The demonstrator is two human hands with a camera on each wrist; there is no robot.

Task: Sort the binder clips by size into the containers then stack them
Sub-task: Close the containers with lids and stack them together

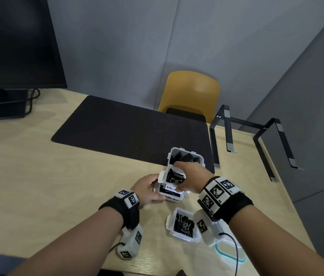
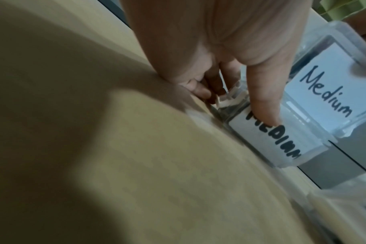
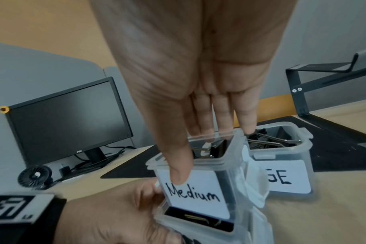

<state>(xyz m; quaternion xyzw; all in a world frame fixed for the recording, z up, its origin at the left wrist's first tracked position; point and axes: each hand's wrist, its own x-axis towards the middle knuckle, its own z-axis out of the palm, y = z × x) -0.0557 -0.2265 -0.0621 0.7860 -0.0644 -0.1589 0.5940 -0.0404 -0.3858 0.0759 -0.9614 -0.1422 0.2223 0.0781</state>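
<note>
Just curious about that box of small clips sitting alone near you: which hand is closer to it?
Right. The right hand grips the upper Medium container just beyond the small-clip container; the left hand holds the stack's far left side.

The upper container (image 3: pixel 198 189) carries a white label handwritten "Medium"; the lower container (image 2: pixel 267 140) under it reads "MEDIUM" in capitals; the container behind (image 3: pixel 282 178) shows only "GE"

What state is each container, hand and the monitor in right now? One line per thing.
upper Medium container: lidless, tilted, going onto the lower one
lower Medium container: on table
Large container: lidless, holds clips
Small container: lidless, holds clips
left hand: grips lower container
right hand: grips upper container
monitor: off
</note>
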